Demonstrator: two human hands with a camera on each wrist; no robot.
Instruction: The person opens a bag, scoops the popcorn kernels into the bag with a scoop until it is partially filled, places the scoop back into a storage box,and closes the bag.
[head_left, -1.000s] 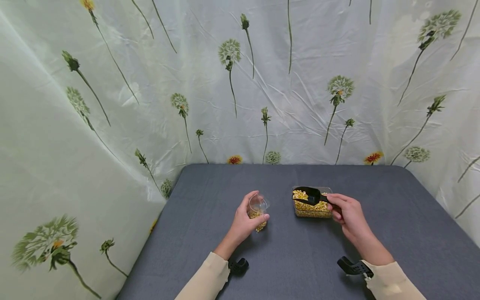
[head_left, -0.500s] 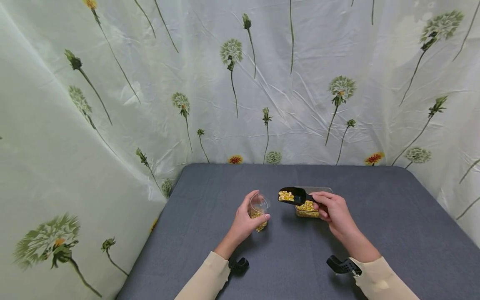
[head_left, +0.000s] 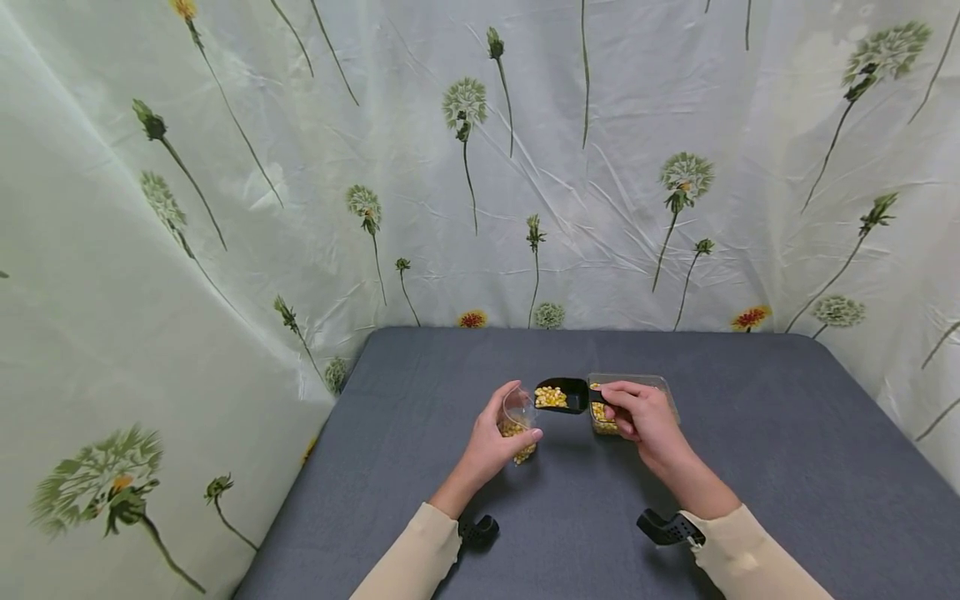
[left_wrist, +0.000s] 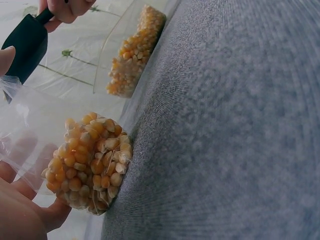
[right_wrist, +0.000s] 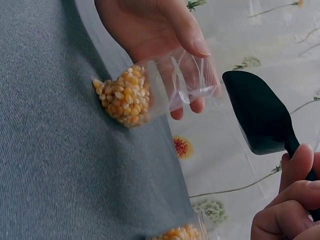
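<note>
My left hand (head_left: pixel 487 446) holds a clear plastic bag (right_wrist: pixel 162 85) upright on the table, fingers and thumb around its open top. Corn kernels (left_wrist: pixel 90 162) fill the lower part of the bag. My right hand (head_left: pixel 651 423) grips the handle of a black scoop (head_left: pixel 576 396), which carries a small heap of kernels near its tip. In the head view the scoop's tip is right at the bag's mouth; the right wrist view shows its underside just beside the bag's top. Behind the right hand stands a clear rectangular container (head_left: pixel 671 397) of corn kernels, partly hidden by that hand.
A grey cloth-covered table (head_left: pixel 420 375) lies beneath everything. Beyond its far edge hangs a pale curtain (head_left: pixel 315 125) printed with dandelions, which also runs along the left side. Black straps (head_left: pixel 667 527) sit on both wrists.
My right hand has carried the loaded scoop leftward from over the container to the mouth of the bag. My left hand and the bag have stayed in place.
</note>
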